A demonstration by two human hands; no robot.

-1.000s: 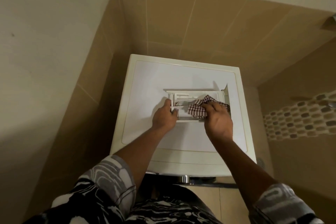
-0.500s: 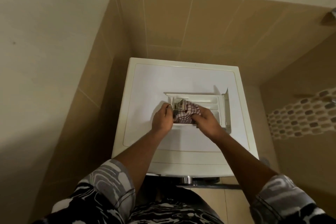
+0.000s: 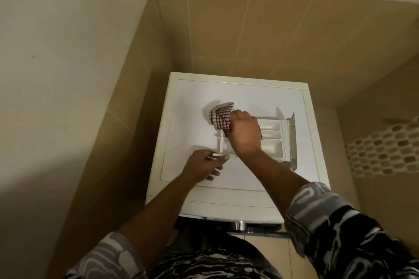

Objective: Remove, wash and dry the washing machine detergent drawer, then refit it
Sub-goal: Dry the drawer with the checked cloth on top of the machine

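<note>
Squarely on the washing machine (image 3: 238,93) lid lies the detergent drawer (image 3: 272,136), toward the right side (front panel tilted up at its right end). A checked cloth (image 3: 218,115) is bunched in the right hand (image 3: 243,133), fingers curled round it at the drawer's left end. The left hand (image 3: 201,165) pinches the near-left corner. A hard wipe could skid the light drawer across the smooth lid, since only that pinch steadies it.

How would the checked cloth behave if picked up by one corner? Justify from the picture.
Probably floppy: the checked cloth bunches in the right hand and fans into soft pleats beyond it. Likely light: a one-handed grip manages it at the end of the detergent drawer, whose corner the left hand pinches. It should neither roll nor tip.
</note>
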